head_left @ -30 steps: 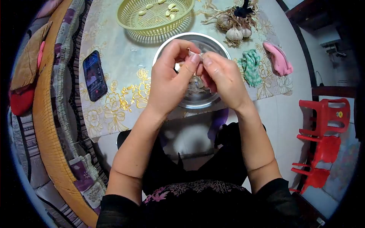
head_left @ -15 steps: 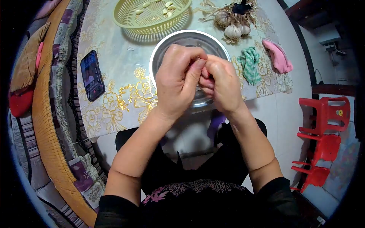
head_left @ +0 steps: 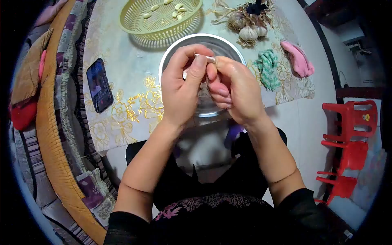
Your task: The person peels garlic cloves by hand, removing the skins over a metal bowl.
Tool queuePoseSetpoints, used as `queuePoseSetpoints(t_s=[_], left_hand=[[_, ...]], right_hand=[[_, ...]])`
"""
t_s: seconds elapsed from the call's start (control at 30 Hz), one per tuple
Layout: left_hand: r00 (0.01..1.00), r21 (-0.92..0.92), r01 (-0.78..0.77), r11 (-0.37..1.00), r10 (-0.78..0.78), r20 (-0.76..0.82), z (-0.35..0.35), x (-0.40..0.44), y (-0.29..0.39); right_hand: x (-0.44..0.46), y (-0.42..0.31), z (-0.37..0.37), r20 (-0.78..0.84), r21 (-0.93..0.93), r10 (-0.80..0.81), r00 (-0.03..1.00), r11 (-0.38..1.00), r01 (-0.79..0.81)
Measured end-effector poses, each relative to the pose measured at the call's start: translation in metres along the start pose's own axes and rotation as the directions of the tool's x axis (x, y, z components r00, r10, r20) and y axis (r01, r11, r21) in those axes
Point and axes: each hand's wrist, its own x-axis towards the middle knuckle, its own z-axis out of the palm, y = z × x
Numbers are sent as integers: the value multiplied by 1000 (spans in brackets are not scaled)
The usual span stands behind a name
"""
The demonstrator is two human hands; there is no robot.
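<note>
Over a round metal basin (head_left: 222, 38), my left hand (head_left: 183, 83) pinches a pale garlic clove (head_left: 206, 58) between thumb and forefinger. My right hand (head_left: 239, 86) grips the clove's other end, its thumb and curled forefinger close to the left fingertips. A bit of white also shows inside the left palm, partly hidden by the fingers. Beyond the basin, a yellow-green plastic basket (head_left: 161, 32) holds several peeled cloves (head_left: 179, 6). To its right lies a bunch of garlic bulbs (head_left: 248, 33) with dry stalks, tied with something dark.
A phone (head_left: 99, 85) lies on the flowered tablecloth (head_left: 122, 69) at the left. Right of the basin are a green-and-white checked cloth (head_left: 267, 70) and a pink cloth (head_left: 297, 59). Red plastic stools (head_left: 350, 122) stand on the floor at the right, a sofa (head_left: 53, 151) at the left.
My hands have opened apart slightly, and the left has tilted, so the clove between the fingertips now shows. The view has shifted a little.
</note>
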Motion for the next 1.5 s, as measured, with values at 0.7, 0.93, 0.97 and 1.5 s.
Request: queuePoseSetpoints(t_s=[0.7,0.93,0.97,1.5], left_hand=[[992,39,3,999,-8,129,-9,4,-5],[977,313,-197,929,161,137,-5,0,-1],[973,344,-221,913,183,138,-5,1,-1],[951,-236,310,921,-297,90,-4,2,0]], right_hand=[[-5,-7,-10,53,-262,-49,997,963,61],[-6,-3,-5,-28,-143,-24,999,990,19],[-6,-3,-5,-37,-137,-26,999,990,20],[-6,-11,-9,49,-429,-106,993,896,117]])
